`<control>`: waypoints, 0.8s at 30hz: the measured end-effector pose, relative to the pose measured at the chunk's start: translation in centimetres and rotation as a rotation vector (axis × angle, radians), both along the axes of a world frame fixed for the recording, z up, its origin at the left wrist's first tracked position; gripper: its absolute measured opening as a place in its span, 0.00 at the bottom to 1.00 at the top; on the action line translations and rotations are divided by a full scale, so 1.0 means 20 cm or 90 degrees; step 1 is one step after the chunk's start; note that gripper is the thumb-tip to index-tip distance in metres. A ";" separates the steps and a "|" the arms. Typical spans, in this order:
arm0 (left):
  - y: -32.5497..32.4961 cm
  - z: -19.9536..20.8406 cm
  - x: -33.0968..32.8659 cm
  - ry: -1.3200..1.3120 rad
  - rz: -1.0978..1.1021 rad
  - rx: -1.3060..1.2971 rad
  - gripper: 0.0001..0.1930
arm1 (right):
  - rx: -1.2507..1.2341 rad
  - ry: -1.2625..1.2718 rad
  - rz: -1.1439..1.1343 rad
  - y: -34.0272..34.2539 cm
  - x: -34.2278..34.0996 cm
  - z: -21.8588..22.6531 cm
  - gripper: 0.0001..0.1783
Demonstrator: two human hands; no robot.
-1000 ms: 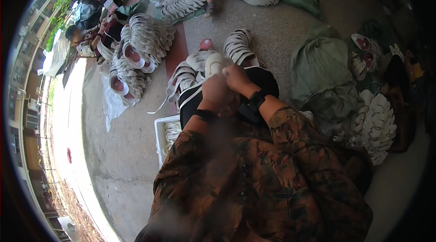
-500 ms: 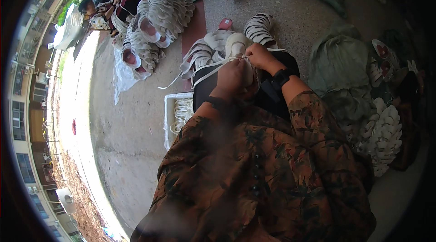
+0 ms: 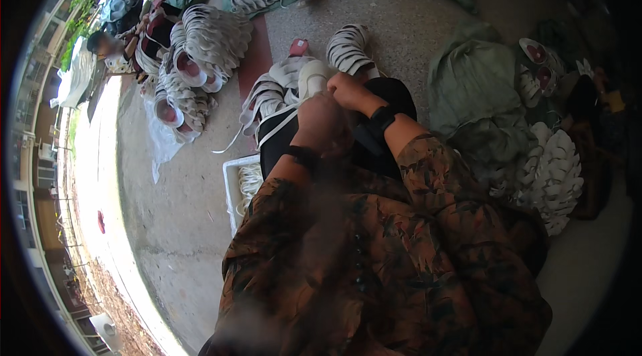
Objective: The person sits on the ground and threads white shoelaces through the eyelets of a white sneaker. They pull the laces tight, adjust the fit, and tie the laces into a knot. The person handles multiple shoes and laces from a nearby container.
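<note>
Closed around the near part of a white shoe upper [image 3: 312, 79], the left hand [image 3: 319, 122] meets the right hand [image 3: 350, 92], whose fingertips are pinched together at the upper's near right edge (whether a lace is also in that pinch, one cannot tell). The upper is above the person's lap, its rounded end pointing to the far side. A white strip [image 3: 277, 128] runs left from beside the left hand across the dark trousers [image 3: 396, 96]. Just left of the upper lies a bunch of white uppers [image 3: 269, 98]; farther off to the right stands a curved stack [image 3: 349, 48], and beyond the upper, a small red object [image 3: 298, 48]. Near left sits a white box [image 3: 232, 179] holding pale laces [image 3: 249, 182]. A green sack [image 3: 471, 88] slumps to the right, and another person [image 3: 119, 64] sits far left beside heaped white uppers [image 3: 212, 42].
</note>
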State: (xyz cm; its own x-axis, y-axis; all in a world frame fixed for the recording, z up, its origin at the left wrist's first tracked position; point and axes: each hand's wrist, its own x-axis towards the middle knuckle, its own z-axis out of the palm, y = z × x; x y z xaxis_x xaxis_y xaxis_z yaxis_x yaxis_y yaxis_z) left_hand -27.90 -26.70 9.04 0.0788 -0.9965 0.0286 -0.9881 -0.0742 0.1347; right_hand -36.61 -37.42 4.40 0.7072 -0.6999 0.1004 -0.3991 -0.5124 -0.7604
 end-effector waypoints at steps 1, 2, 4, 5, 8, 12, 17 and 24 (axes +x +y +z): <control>0.01 0.02 0.00 0.002 0.002 -0.013 0.20 | 0.012 -0.019 -0.029 0.01 0.00 0.01 0.05; 0.01 -0.01 0.04 -0.009 -0.007 -0.011 0.18 | 0.027 -0.041 -0.050 0.04 0.02 0.02 0.05; -0.02 -0.05 0.14 -0.042 -0.007 0.046 0.12 | 0.021 -0.044 -0.091 0.09 0.04 0.05 0.03; 0.00 0.03 0.12 -0.071 -0.039 0.066 0.10 | 0.021 -0.042 -0.123 0.08 0.02 0.04 0.03; 0.17 0.20 0.14 -0.076 -0.059 0.103 0.05 | -0.011 -0.052 -0.179 0.11 -0.02 0.05 0.03; 0.41 0.10 0.30 0.161 -0.041 -0.037 0.07 | -0.174 -0.097 -0.139 0.20 0.00 0.08 0.03; 0.52 0.00 0.50 0.646 0.193 -0.100 0.09 | -0.313 -0.055 0.072 0.31 0.03 0.23 0.05; 0.94 -0.48 0.99 1.413 0.572 -0.228 0.06 | -0.234 0.000 0.064 0.31 0.06 0.20 0.06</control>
State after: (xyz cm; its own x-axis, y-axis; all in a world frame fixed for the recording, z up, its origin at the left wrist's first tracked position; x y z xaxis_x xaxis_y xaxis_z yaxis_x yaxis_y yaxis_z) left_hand -8.12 -7.82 -0.50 0.4388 -0.6976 -0.5665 0.8092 0.0326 0.5866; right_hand -35.44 -31.21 8.45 0.7705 -0.5445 0.3315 -0.3333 -0.7873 -0.5187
